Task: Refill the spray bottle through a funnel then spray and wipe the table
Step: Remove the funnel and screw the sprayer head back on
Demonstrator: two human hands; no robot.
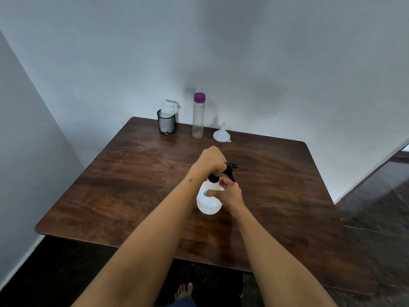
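A white spray bottle (pixel 207 203) with a black trigger head (pixel 231 168) stands in the middle of the dark wooden table (pixel 132 185). My left hand (pixel 210 160) is closed over the black head from above. My right hand (pixel 230 192) grips the bottle's white body just below the neck. A white funnel (pixel 222 135) lies mouth down at the back of the table. To its left stands a clear bottle with a purple cap (pixel 198 116), upright and capped.
A black mesh cup (pixel 166 124) holding white cloth or paper stands at the back left by the wall. Walls close in behind and to the left. The table's near edge lies below my forearms; my bare foot (pixel 183 290) shows beneath it.
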